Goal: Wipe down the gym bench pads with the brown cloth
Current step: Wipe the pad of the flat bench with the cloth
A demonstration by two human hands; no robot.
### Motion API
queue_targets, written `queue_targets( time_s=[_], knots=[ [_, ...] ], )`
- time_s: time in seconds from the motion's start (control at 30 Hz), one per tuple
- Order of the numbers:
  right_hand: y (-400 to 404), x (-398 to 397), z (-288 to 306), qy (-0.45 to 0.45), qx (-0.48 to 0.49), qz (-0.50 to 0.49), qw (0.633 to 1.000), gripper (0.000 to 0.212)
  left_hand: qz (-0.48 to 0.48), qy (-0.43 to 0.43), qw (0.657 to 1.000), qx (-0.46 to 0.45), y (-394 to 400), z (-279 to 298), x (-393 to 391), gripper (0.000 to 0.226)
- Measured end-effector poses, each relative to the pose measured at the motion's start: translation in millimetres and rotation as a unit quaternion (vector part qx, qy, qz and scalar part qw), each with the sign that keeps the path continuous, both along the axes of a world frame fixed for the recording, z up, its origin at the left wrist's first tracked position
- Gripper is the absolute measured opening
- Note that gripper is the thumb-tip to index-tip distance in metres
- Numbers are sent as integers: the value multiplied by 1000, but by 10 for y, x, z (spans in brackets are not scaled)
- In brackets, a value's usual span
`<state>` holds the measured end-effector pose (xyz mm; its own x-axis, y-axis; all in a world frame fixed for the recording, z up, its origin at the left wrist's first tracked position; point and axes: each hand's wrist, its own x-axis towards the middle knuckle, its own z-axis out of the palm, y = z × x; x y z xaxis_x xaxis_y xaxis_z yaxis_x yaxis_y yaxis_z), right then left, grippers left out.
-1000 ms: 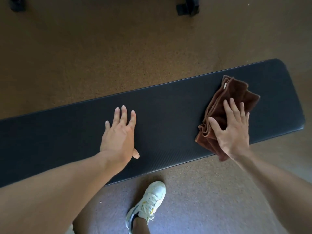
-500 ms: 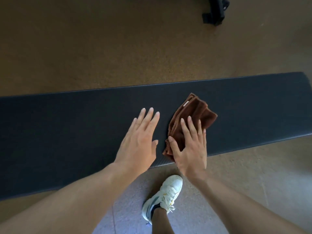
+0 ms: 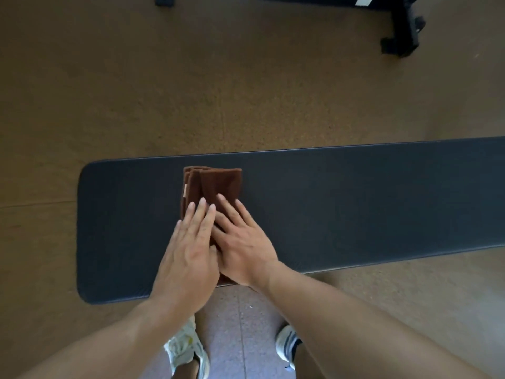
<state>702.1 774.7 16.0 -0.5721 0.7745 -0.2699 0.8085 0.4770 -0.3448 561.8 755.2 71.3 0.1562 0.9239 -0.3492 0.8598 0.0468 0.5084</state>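
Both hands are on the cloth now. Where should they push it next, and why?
Probably left, toward the pad's rounded end. Both the left hand and right hand press flat on the folded cloth, and a bare strip of pad lies between the cloth and that end.

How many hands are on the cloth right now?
2. The left hand and the right hand both press flat on the brown cloth, side by side, near the bench pad's left end.

folded brown cloth (image 3: 216, 184) lies flat near the left end of the dark bench pad (image 3: 355, 203)
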Motion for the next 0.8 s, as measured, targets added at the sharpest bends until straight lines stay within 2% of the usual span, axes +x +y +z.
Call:
queue_targets(
  time_s=[0.13,0.3,0.47,0.57,0.67,0.8],
  knots=[
    [332,148,-45,-8,34,-13,999,60,-4,17,1000,-9,82,-12,23,81],
    [800,655,-42,-14,43,-120,992,59,-5,42,999,-10,262,-79,580,87],
    [1039,1892,-22,-38,34,-250,967,60,-91,68,993,-36,548,-53,1328,92],
    [984,2788,-13,-69,39,-319,945,62,-135,106,982,-75,659,-93,1776,117],
    [820,3617,25,-100,35,-390,915,62,-128,168,972,-105,678,-153,2027,132],
    [422,4361,122,-85,13,-487,869,63,-132,202,964,-110,662,-163,2042,133]
  ],
)
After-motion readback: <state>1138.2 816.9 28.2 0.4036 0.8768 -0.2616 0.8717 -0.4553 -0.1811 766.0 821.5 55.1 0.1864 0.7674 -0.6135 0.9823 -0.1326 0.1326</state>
